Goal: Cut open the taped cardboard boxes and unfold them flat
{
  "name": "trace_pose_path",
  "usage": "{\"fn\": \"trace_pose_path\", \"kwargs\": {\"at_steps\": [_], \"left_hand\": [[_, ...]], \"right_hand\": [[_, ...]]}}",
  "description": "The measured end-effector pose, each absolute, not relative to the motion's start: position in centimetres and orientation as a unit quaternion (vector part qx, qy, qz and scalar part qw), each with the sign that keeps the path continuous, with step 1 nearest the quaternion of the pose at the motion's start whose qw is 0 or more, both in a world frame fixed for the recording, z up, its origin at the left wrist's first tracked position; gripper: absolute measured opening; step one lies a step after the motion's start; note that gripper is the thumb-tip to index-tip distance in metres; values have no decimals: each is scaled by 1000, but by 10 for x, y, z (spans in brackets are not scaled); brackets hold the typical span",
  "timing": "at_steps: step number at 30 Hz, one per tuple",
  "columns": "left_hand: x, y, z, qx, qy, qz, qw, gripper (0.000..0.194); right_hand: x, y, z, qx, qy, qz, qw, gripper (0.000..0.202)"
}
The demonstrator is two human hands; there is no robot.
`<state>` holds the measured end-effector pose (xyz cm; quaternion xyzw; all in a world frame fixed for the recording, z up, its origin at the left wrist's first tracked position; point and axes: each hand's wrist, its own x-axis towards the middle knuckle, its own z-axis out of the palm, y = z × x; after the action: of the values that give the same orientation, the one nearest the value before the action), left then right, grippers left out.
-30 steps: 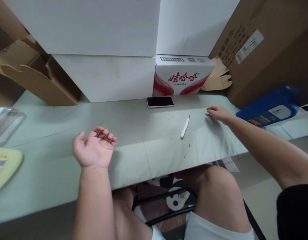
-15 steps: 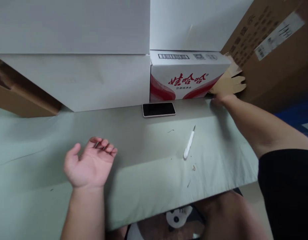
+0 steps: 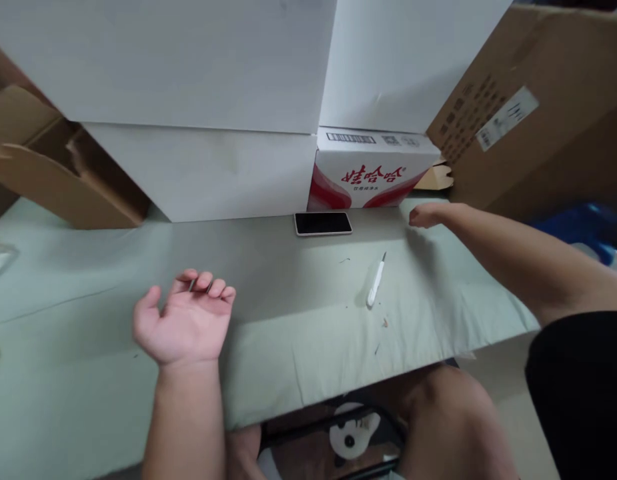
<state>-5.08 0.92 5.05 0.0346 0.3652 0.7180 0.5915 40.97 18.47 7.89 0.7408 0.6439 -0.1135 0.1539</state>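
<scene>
My left hand (image 3: 185,320) rests palm up over the green cloth, fingers loosely curled and apart, with nothing in it. At the right, my right hand (image 3: 425,215) is low over the cloth by the corner of a white and red carton (image 3: 371,177). Its fingers point away and are mostly hidden, so their pose is unclear. Behind the carton's right end, a cut piece of tan cardboard (image 3: 435,179) sticks out, apart from my hand. A phone (image 3: 323,224) lies dark-screened in front of the carton. Nearer to me is a white craft knife (image 3: 375,283) with its blade out.
Large white boxes (image 3: 203,173) are stacked along the back. An open brown carton (image 3: 73,180) stands at the left, and a big brown box (image 3: 548,120) leans at the right. Small scraps (image 3: 385,323) dot the tablecloth (image 3: 288,333). Something blue (image 3: 578,230) lies at the far right.
My right hand has drawn back from the cardboard piece, which now sits mostly behind the carton. The view has shifted; my left hand keeps its pose.
</scene>
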Motion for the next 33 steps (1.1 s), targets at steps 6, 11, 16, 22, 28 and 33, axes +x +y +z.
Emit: {"fn": "trace_pose_path", "kwargs": {"at_steps": [6,11,16,22,28,33], "left_hand": [[-81,-13,58,-8,288,766,574,27],[-106,-27,53,-12,228,791,568,25],[-126,-35,53,-30,190,812,551,28],[-139,-36,54,-74,180,820,539,27],[-146,-36,53,-68,202,819,532,23],[-148,-34,38,-47,388,842,373,25]], "right_hand": [[290,124,108,622,721,-164,257,34],[146,107,112,472,848,-116,211,22],[-6,110,101,330,934,-116,72,40],[-141,162,87,348,895,-163,-226,40],[-160,195,82,385,880,-163,-225,40],[-112,143,80,355,869,-170,-301,35]]}}
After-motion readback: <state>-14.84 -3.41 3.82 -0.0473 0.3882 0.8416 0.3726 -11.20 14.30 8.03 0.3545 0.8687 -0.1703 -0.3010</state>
